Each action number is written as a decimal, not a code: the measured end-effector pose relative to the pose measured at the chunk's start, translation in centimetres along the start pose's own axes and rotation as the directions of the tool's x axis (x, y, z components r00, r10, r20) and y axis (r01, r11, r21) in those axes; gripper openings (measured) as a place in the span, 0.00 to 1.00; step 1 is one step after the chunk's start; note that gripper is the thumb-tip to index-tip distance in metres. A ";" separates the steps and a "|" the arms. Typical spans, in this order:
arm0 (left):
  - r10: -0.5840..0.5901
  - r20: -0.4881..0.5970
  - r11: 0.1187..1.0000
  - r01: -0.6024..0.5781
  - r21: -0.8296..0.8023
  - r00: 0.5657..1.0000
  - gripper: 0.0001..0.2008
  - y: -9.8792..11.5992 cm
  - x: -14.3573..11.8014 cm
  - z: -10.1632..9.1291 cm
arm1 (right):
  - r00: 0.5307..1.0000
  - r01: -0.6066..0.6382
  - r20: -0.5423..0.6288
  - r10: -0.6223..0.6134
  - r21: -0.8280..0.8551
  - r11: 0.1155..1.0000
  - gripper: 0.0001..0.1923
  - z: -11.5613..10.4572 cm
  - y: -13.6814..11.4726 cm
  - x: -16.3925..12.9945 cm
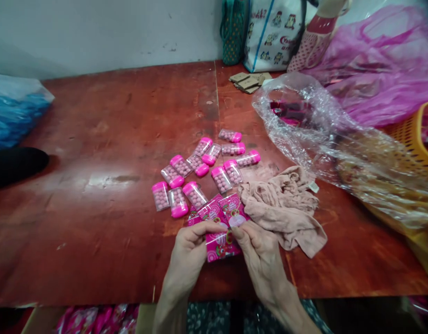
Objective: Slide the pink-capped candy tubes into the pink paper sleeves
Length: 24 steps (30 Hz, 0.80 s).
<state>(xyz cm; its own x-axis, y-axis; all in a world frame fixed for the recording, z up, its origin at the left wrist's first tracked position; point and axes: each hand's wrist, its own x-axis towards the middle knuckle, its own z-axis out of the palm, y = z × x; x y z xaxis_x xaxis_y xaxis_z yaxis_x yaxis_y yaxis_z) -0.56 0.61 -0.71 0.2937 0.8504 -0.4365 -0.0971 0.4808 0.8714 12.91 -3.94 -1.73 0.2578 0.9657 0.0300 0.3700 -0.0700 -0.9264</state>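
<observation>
Between both hands, near the table's front edge, is a pink printed plastic sleeve (219,250). My left hand (190,253) pinches its upper left side with thumb and fingers. On the right side, my right hand (264,255) grips it with the thumb on top. Just beyond lie more pink printed sleeves (211,211), partly covered by my hands. Farther out, several small clear boxes of pink candy balls (195,195) with bright pink caps lie scattered flat. A crumpled beige cloth (286,208) lies right of them, close to my right hand.
Clear plastic film (318,120) and a yellow basket (418,134) occupy the right, with a pink plastic bag (377,69) behind. Cardboard pieces (248,82) and a printed white bag (274,37) stand at the back. Left is a bag of blue items (17,113); a dark rounded object (19,164) intrudes below.
</observation>
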 end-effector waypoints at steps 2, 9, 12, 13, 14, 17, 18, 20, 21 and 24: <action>-0.015 -0.027 0.999 0.014 -0.042 1.000 0.06 -0.3 0.1 0.0 | 0.999 -0.047 0.024 0.045 0.057 0.997 0.13 -0.4 -0.2 0.2; -0.061 -0.029 0.993 0.058 -0.102 0.998 0.06 -0.5 0.1 -0.2 | 0.998 -0.056 0.040 0.049 0.189 0.980 0.04 -0.4 -0.7 0.6; -0.066 -0.006 0.993 0.065 -0.099 0.998 0.06 -0.8 -0.1 -0.3 | 0.998 -0.059 -0.002 0.060 0.158 0.986 0.09 0.0 -1.0 0.4; -0.064 -0.016 0.994 0.063 -0.092 0.998 0.06 -0.8 -0.1 -0.3 | 0.999 -0.049 0.005 0.049 0.134 0.990 0.10 0.1 -1.1 0.3; -0.062 -0.027 0.995 0.059 -0.085 0.998 0.06 -0.8 -0.2 -0.5 | 0.999 -0.034 0.022 0.032 0.107 0.994 0.12 0.2 -1.2 0.4; -0.023 -0.106 0.995 0.013 -0.095 0.994 0.05 -0.6 -0.4 -1.1 | 1.000 0.010 0.012 -0.010 0.011 1.000 0.16 0.2 -1.5 1.5; -0.004 -0.144 0.994 -0.012 -0.107 0.990 0.05 -0.5 -0.4 -1.3 | 0.999 0.023 -0.028 -0.025 -0.069 0.997 0.17 0.3 -1.5 2.2; 0.032 -0.224 0.989 -0.064 -0.136 0.974 0.05 -0.2 -0.5 -1.7 | 0.989 0.027 -0.132 -0.069 -0.294 0.955 0.15 0.7 -1.3 3.9; 0.044 -0.258 0.985 -0.085 -0.149 0.965 0.05 -0.1 -0.5 -1.9 | 0.985 0.026 -0.141 -0.098 -0.440 0.897 0.12 1.1 -1.1 4.9; 0.062 -0.314 0.974 -0.125 -0.186 0.947 0.05 0.0 -0.6 -2.0 | 0.986 0.009 -0.132 -0.102 -0.566 0.824 0.09 2.7 -0.4 7.3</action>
<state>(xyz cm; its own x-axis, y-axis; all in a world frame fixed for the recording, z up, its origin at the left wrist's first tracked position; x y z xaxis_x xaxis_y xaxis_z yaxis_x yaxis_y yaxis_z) -2.65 0.54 -0.91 -0.0262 0.9025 -0.4300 -0.3086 0.4018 0.8622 12.19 3.81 -2.13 0.3345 0.9262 0.1738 0.8128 -0.1903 -0.5506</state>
